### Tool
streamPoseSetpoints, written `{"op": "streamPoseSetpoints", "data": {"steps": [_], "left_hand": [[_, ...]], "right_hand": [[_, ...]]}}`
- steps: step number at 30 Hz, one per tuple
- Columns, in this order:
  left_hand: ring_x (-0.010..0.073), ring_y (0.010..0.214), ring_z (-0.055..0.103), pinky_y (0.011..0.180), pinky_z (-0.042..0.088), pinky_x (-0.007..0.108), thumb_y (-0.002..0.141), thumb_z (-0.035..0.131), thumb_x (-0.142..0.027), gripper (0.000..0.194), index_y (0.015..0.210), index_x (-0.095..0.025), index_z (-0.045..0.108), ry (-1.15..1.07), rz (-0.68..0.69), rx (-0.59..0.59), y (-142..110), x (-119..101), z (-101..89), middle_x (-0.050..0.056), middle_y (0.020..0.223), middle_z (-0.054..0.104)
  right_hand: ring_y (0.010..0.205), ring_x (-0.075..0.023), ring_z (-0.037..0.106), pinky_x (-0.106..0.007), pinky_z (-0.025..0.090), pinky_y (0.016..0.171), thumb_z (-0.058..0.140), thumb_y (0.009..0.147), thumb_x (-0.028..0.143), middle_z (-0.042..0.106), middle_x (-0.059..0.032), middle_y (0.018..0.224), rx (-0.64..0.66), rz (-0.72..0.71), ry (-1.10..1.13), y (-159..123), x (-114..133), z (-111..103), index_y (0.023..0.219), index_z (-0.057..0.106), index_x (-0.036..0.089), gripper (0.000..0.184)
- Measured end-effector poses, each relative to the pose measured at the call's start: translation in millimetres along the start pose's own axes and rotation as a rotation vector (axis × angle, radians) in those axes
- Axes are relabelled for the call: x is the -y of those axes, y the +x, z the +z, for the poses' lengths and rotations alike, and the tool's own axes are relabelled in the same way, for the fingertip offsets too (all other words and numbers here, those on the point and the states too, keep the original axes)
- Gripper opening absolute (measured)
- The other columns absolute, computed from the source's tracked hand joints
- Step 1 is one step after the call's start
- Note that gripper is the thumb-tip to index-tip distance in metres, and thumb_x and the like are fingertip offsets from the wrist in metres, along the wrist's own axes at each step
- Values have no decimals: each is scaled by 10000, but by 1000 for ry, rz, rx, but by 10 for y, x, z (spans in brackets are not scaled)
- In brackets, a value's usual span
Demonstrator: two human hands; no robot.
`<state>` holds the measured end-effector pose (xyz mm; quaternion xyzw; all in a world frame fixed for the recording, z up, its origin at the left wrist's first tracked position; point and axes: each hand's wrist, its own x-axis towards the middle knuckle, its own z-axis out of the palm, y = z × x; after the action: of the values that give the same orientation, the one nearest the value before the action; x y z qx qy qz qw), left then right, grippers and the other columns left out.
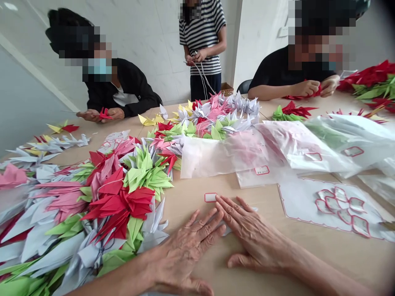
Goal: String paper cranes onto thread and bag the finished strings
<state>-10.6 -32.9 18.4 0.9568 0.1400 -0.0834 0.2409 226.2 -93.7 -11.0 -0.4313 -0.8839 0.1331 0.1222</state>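
Note:
My left hand (pixel 191 244) lies flat on the table, palm down, with its fingers stretched toward my right hand. My right hand (pixel 253 234) also rests palm down, and its fingertips touch the edge of a small white label with a red border (pixel 210 197). The fingertips of the two hands meet or nearly meet. Under them a pale sheet (pixel 228 229) shows in part; its kind is hidden. Close to my left hand is a big heap of folded paper cranes (pixel 123 205) in red, pink, green, white and yellow. Neither hand grips anything.
Translucent plastic bags (pixel 210 158) with labels lie beyond my hands. At right, several peeled-off-looking labels (pixel 342 205) sit on a white sheet (pixel 293 201). Two seated people hold red folded paper across the table (pixel 175 185); a standing person in a striped shirt (pixel 202 37) holds white cords.

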Motion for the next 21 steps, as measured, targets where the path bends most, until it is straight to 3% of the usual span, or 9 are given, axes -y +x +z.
{"op": "streamPoseSetpoints", "data": {"steps": [10,17,21], "left_hand": [[293,1387,81,1105,55,525,654,624,-617,1020,1436,-328,35,-125,-18,-84,3,-65,-47,99,1492,69],[278,1396,7,1102,15,508,607,631,-662,1103,1436,-308,-4,-130,-46,-42,14,-101,-89,79,1508,23],[286,1393,70,1103,-2,510,573,694,-614,1112,1433,-357,38,-169,-44,-75,11,-99,-53,76,1508,96]], "right_hand": [[1406,-274,41,-508,166,1117,359,818,678,31,-150,1524,-43,-48,-65,1,-2,39,1469,-39,89,964],[1400,-307,57,-539,198,1097,359,811,685,27,-169,1518,-34,-61,-54,18,-27,96,1468,-34,73,981],[1395,-303,110,-527,231,1091,376,848,621,82,-171,1514,-65,-59,-70,16,-41,147,1473,-22,97,907]]}}
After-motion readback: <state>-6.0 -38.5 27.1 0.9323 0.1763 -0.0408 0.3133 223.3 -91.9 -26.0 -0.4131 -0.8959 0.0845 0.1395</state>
